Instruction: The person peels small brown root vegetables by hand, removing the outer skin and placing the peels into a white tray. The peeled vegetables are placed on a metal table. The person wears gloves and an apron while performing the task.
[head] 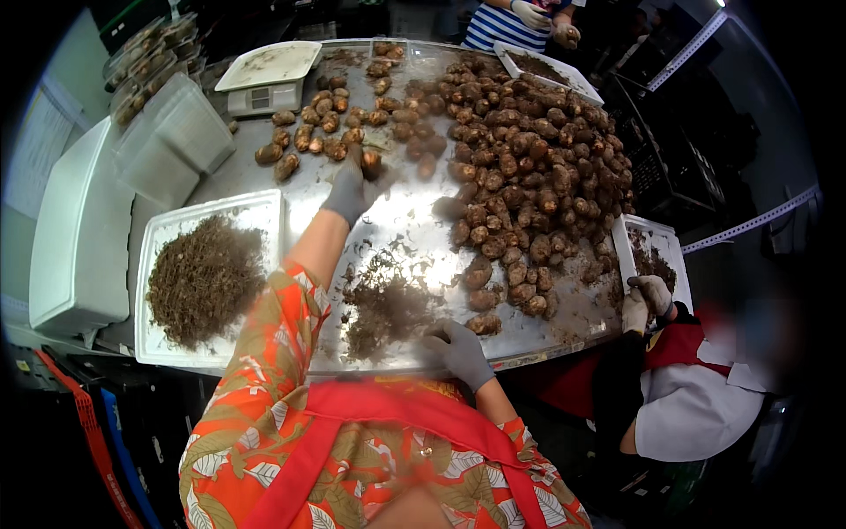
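My left hand, in a grey glove, reaches forward over the metal table. Between its thumb and fingers sits a brown taro corm, close to a loose group of cleaner corms. Near the front edge, my right hand is low with bent fingers, partly blurred; whether it pinches anything is unclear. Beside it lie loose brown root fibres on the metal. A single corm rests just right of that hand, at the near end of a large heap of corms.
A white foam tray of fibres stands left, with clear plastic boxes behind it. A scale is at back left. Co-workers' gloved hands show at right and at the far side, near white trays.
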`<state>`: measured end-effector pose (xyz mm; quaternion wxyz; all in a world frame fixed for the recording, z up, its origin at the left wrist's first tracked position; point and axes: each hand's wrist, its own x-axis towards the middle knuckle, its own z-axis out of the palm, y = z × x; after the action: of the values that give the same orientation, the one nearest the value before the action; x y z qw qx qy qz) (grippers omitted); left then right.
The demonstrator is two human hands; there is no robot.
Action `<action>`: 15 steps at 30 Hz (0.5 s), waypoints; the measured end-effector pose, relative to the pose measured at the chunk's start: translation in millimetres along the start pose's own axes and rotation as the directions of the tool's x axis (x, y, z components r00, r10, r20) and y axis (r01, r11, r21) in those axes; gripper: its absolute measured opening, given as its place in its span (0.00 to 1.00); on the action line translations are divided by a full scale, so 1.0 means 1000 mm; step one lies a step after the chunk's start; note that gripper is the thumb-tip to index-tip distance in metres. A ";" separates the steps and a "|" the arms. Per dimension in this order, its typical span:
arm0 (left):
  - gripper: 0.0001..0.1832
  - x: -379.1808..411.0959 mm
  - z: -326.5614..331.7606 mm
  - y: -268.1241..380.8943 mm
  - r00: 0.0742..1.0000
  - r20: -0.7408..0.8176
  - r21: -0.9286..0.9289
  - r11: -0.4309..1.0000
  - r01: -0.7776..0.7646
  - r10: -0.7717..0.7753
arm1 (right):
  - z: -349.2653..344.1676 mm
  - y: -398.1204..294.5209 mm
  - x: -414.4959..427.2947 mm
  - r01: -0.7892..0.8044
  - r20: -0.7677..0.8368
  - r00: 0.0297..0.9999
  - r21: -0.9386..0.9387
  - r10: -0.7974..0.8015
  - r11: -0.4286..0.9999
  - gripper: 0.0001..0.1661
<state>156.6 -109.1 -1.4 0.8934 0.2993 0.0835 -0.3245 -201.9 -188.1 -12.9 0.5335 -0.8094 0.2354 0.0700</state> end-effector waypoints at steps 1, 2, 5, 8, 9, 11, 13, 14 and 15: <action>0.25 0.004 0.007 0.009 0.997 -0.050 0.077 0.996 -0.046 0.050 | -0.002 -0.002 -0.001 0.011 0.002 1.000 -0.012 -0.011 1.000 0.15; 0.29 0.002 0.008 0.013 0.998 -0.048 0.090 0.995 -0.038 0.042 | -0.004 -0.006 -0.002 0.023 0.005 1.000 -0.024 -0.023 0.999 0.14; 0.33 -0.005 -0.014 0.002 0.989 -0.098 0.055 0.992 0.114 -0.108 | -0.007 -0.002 -0.008 0.083 -0.058 0.995 0.019 -0.082 0.996 0.14; 0.34 0.012 -0.097 -0.028 0.979 -0.179 0.061 0.992 0.110 -0.098 | -0.009 0.007 -0.011 0.073 -0.077 0.994 0.006 -0.073 0.997 0.14; 0.33 0.010 -0.112 -0.036 0.965 -0.244 0.064 0.992 0.110 -0.092 | -0.010 0.016 -0.012 0.049 -0.074 0.996 -0.012 -0.050 0.999 0.14; 0.33 0.016 -0.120 -0.027 0.919 -0.373 -0.017 0.991 0.130 -0.127 | -0.012 0.022 -0.014 0.062 -0.091 0.994 -0.067 -0.068 0.996 0.13; 0.34 0.018 -0.112 -0.001 0.977 -0.212 0.039 0.999 -0.018 0.026 | -0.017 0.027 -0.015 0.100 -0.075 0.992 -0.045 -0.103 0.994 0.12; 0.35 0.008 -0.093 0.012 0.987 -0.132 0.061 0.995 -0.079 0.087 | -0.019 0.029 -0.017 0.094 -0.116 0.988 -0.050 -0.099 0.994 0.11; 0.36 -0.014 -0.051 0.031 0.992 -0.068 0.093 0.990 -0.103 0.109 | -0.022 0.031 -0.020 0.091 -0.162 0.982 -0.054 -0.098 0.994 0.10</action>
<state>167.5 -52.8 -22.4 0.8915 0.3546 0.0854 -0.2688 -236.7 -211.0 -21.9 0.4960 -0.8349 0.2381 -0.0168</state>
